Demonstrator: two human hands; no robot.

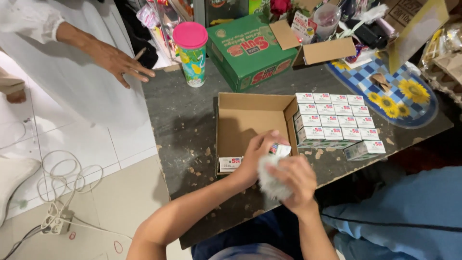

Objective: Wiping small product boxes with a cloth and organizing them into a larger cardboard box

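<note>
Blurring the hands (276, 166), a pale cloth (273, 182) perhaps wipes a half-hidden box (280, 149).

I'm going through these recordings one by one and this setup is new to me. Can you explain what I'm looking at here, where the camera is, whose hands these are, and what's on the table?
There is no machine here. The single picture comes from a camera worn on a person's head, looking down at their own two bare hands. The left hand holds a small white box, and the right hand presses a pale fluffy cloth against it. They work over an open cardboard carton with one similar box inside, on a worn dark table. Beside it stand neat rows of matching boxes. Farther back are a green carton and a pink-lidded cup. The hand at upper left, resting on the table edge, belongs to another person.
</note>
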